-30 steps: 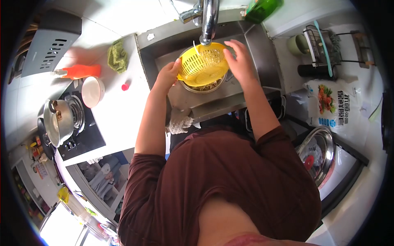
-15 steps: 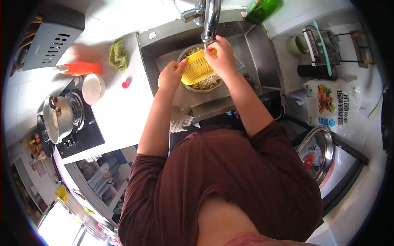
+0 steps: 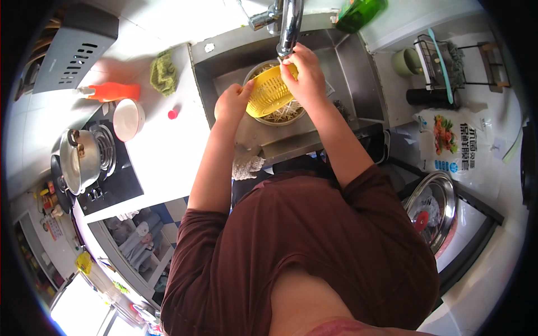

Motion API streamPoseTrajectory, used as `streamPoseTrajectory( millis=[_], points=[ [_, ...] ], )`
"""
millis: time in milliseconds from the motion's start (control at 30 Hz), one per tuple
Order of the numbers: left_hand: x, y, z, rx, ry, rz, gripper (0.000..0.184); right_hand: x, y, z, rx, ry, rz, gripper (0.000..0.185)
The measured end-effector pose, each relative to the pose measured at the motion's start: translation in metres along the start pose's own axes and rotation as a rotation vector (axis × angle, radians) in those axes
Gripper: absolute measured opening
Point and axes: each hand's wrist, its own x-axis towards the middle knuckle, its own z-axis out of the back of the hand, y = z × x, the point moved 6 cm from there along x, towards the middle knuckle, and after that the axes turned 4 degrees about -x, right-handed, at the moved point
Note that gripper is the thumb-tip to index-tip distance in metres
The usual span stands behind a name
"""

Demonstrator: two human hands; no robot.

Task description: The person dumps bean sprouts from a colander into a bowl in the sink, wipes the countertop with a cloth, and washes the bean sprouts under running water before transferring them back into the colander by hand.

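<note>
**Yellow Strainer Between Both Hands, Long Axis from Near Left to Far Right**

On my feed, the yellow slotted strainer (image 3: pixel 270 92) was held up at a tilt over the sink (image 3: pixel 252 136), its long axis slanting from near left to far right. The left hand (image 3: pixel 231 104) was at its left end and the right hand (image 3: pixel 306 75) at its far right end, so neither was clearly nearer: the strainer lay right of the left hand, and left and slightly near of the right.

I read the left hand as closed on the rim, thumb along the top edge. The right hand's fingers were bent in at the other edge; I couldn't tell whether they gripped the rim or something small beside it.

Beneath, partly hidden by the strainer, a round bowl (image 3: pixel 277 124) of what looked like bean sprouts (image 3: pixel 288 113) stood in the sink. The faucet spout (image 3: pixel 288 33) hung just beyond the right fingertips. Farther left, on the counter (image 3: pixel 178 151), I had a red cap (image 3: pixel 172 114) and a green cloth (image 3: pixel 163 73); a green bottle (image 3: pixel 360 14) was at the far right.
</note>
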Motion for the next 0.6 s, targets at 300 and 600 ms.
streamPoseTrajectory(
  millis=[300, 600],
  points=[
    [0.010, 0.031, -0.001, -0.315, 0.017, -0.013, 0.062, -0.010, -0.070, -0.021, 0.177, -0.005, -0.264, 0.014],
    [0.001, 0.075, -0.006, -0.937, 0.253, 0.393, 0.053, -0.087, -0.099, -0.044, 0.268, 0.427, -0.678, 0.027]
  ],
)
